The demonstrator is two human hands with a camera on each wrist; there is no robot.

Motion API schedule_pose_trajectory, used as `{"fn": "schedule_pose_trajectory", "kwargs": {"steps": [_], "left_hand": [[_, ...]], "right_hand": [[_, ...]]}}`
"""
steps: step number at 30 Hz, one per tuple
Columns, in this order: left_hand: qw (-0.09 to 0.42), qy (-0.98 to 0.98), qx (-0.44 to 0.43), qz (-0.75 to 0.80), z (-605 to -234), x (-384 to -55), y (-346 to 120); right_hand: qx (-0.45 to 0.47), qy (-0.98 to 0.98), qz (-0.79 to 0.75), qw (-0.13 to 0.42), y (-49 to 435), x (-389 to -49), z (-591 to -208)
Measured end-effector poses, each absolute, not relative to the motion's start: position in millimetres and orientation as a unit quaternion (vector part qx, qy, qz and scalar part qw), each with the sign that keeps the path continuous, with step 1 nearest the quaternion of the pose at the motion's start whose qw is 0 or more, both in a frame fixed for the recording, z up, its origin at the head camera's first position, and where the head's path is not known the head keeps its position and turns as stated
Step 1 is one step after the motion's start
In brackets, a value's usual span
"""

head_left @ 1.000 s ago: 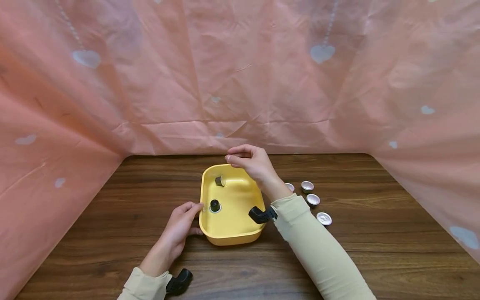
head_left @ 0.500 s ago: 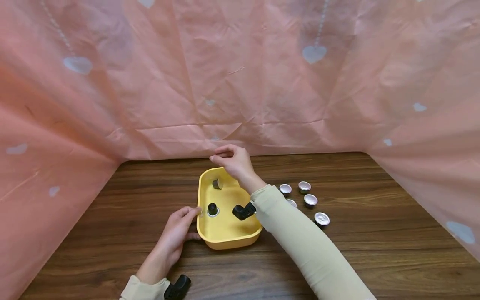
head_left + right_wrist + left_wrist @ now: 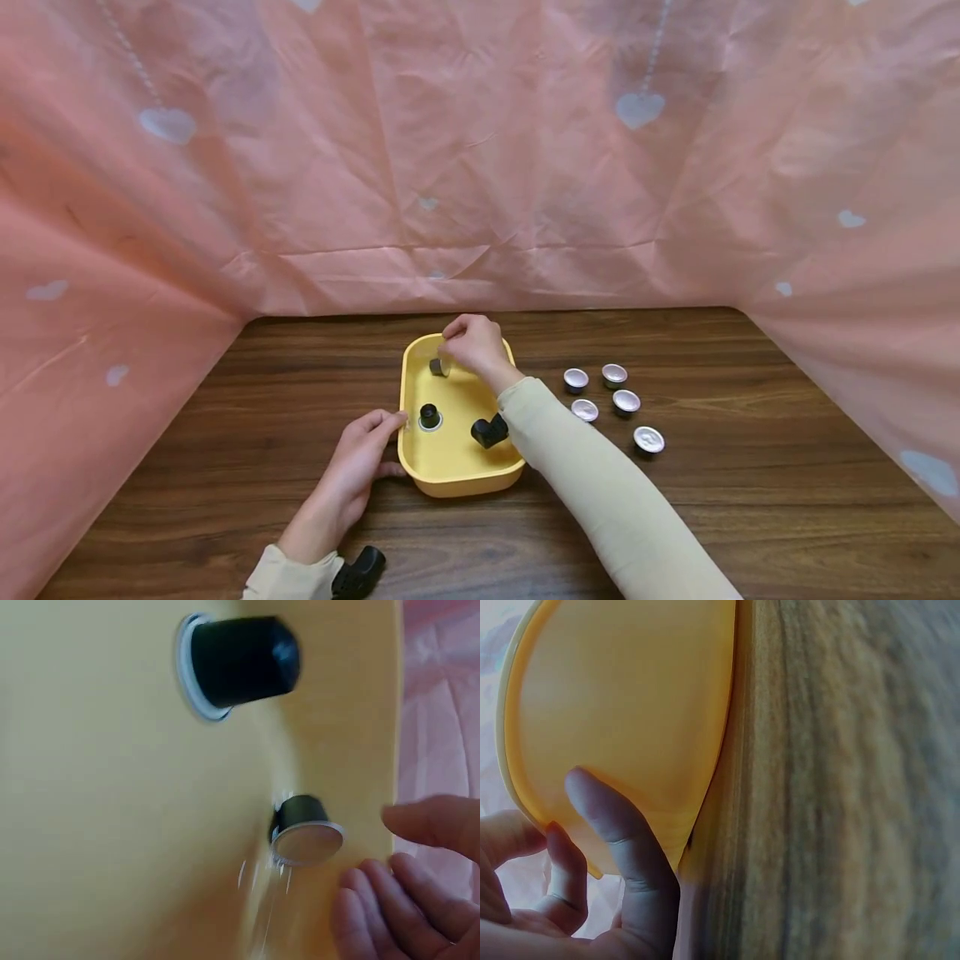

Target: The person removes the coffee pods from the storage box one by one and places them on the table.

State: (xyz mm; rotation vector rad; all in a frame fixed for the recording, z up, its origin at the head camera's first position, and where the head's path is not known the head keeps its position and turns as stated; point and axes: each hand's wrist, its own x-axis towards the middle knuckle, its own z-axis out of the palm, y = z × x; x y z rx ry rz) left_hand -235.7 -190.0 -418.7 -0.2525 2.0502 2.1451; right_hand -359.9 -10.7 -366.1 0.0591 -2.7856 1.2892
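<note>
A yellow tub [image 3: 467,487] stands on the table, its near-left side held by my left hand [image 3: 363,448]. In the left wrist view a finger [image 3: 622,840] of that hand lies against the tub's outer wall while others touch the rim. Inside, a black coffee capsule [image 3: 430,416] stands lid down on the floor. A second coffee capsule [image 3: 307,841] lies on its side near the far-left wall. My right hand [image 3: 475,344] reaches down into the far end, fingers bent and spread beside this second capsule. The right wrist view shows a gap between them and nothing in the hand.
Right of the tub, several more coffee capsules [image 3: 615,375] sit silver lid up on the dark wooden table [image 3: 750,467]. A pink curtain [image 3: 480,183] with pale hearts rises behind the table and along both sides.
My right hand has come down from above the tub's far rim to beside the capsule lying there. My left hand keeps its hold, and the capsules in the tub stay where they were.
</note>
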Motion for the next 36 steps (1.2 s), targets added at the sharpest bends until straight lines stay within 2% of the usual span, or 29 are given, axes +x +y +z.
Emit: {"fn": "schedule_pose_trajectory", "kwargs": {"steps": [5, 12, 22, 36], "left_hand": [[0.084, 0.684, -0.084, 0.720, -416, -236, -190], [0.086, 0.681, -0.083, 0.723, -414, -237, -190], [0.091, 0.681, -0.075, 0.723, -416, -237, -192], [0.096, 0.679, -0.079, 0.724, -417, -237, -192]], "right_hand": [[0.031, -0.931, 0.364, -0.001, -10, -360, -368], [0.055, -0.942, 0.330, -0.025, -9, -360, -371], [0.089, -0.958, 0.270, -0.033, -10, -364, -376], [0.111, -0.957, 0.265, -0.050, -13, -359, -377]]}}
